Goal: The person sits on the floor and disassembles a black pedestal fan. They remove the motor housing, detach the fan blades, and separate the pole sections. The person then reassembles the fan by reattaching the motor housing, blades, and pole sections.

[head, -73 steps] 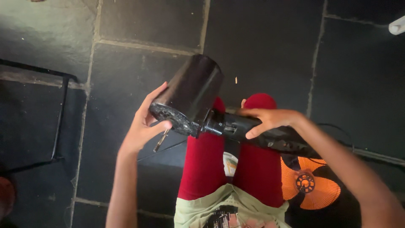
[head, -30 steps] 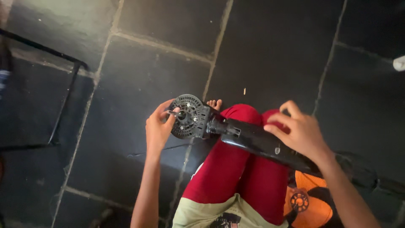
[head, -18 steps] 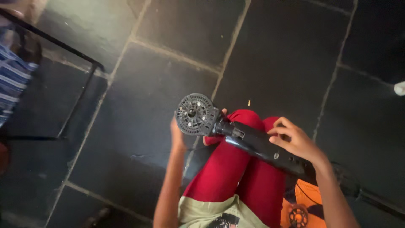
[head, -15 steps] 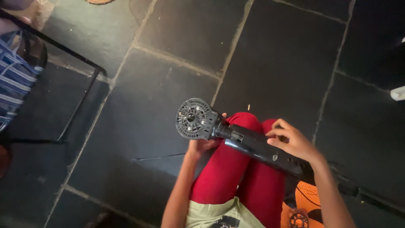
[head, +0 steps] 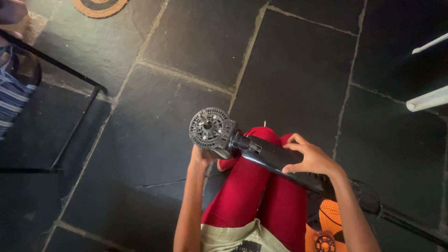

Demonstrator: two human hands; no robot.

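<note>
In the head view, a black plastic fan motor housing, round and ribbed with a shaft at its centre, is being held over a pair of red-clad legs. It is being supported from below by the left hand, whose fingers are hidden behind the housing, so whether they are closed around it cannot be told. The black tubular neck joined to the housing is being gripped from above by the right hand, fingers curled over it.

The assembly is being judged as stiff, fairly heavy at the motor end and smooth on the neck; the ribbed face looks brittle, so the neck and the housing rim are being taken as the safest holds.

No package, label or sign is being shown legibly. An orange plastic fan blade is lying by the right knee on the dark stone-tile floor, and a round woven mat is lying at the top edge.
</note>
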